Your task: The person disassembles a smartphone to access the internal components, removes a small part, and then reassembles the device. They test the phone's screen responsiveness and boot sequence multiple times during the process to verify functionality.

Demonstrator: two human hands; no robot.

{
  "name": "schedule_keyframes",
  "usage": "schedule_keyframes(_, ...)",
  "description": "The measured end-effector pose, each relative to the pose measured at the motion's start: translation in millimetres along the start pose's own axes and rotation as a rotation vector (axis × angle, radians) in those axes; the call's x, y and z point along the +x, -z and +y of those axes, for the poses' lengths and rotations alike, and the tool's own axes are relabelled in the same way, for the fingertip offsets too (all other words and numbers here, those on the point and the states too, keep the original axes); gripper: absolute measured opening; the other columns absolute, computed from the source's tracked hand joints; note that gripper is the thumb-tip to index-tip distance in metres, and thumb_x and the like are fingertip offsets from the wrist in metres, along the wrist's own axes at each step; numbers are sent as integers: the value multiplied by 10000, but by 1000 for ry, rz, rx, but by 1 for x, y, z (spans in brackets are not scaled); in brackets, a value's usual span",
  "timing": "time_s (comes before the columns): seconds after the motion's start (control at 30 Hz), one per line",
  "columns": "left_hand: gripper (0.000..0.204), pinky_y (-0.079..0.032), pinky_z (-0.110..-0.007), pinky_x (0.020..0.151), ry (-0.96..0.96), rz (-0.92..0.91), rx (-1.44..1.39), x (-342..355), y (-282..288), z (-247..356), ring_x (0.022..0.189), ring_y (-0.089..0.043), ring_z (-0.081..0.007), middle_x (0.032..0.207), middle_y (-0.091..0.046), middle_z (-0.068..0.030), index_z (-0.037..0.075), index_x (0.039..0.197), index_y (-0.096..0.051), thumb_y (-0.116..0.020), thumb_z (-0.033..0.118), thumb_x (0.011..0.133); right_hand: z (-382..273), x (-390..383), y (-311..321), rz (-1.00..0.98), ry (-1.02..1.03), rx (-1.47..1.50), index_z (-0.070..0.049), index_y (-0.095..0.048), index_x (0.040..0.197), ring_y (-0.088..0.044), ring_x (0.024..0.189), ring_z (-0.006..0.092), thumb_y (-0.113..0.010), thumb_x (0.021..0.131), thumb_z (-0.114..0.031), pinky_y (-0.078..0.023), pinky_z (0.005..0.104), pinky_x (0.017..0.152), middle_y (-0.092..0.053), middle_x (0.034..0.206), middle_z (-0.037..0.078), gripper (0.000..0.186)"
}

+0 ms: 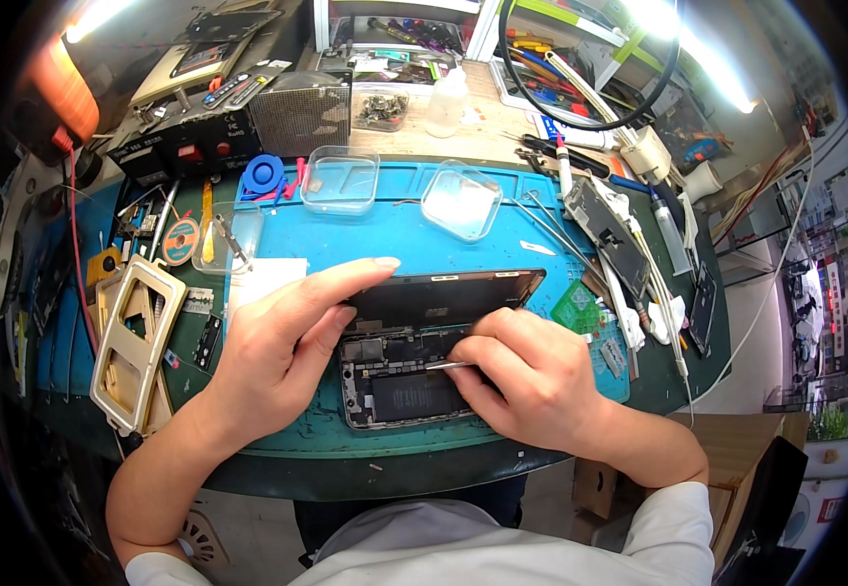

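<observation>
An opened smartphone [409, 400] lies on the blue work mat, its battery and circuit board bare. Its screen panel [424, 300] is tilted up along the far side, inner face toward me. My left hand [277, 342] pinches the panel's left end between thumb and fingers. Low over the phone, my right hand [531, 376] grips a thin metal tool [441, 365], whose tip points left at the strip between the board and the battery. Most of the tool is hidden in my fingers, so its exact kind does not show.
Two clear plastic boxes [341, 181] [461, 201] sit behind the phone. A beige frame-like holder [136, 342] lies at left, beside an orange-labelled spool [181, 240]. Right of the mat are a loose phone part [607, 234], cables and a syringe [671, 234]. A white squeeze bottle [447, 103] stands farther back.
</observation>
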State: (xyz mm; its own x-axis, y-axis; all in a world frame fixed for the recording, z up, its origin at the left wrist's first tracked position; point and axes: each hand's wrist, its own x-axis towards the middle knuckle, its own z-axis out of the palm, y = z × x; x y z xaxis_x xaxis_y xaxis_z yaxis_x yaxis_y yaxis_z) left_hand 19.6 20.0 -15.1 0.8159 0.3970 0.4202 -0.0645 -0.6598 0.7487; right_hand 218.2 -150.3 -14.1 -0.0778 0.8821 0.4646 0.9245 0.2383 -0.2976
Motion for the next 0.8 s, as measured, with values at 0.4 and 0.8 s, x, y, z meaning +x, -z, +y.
schedule_keyframes(0.4,440,-556,-335,837,-6,7,-14,0,0,1,989,-714,-280,1243,-699,-138,41,1319,-626,-569,-109,910,-11,2,10,-44,-63,-60,-83,-630,824,-604,644,187,-758,758,-113,-465,324,545,-554,786,25,147)
schedule_keyframes(0.8,457,-556,-341,824,-10,0,-1,0,1,3,975,-715,-283,1224,-701,-141,56,1330,-621,-570,-108,907,-24,6,15,-105,-164,-103,-74,-612,811,-620,652,209,-745,790,-121,-489,340,560,-535,783,44,143)
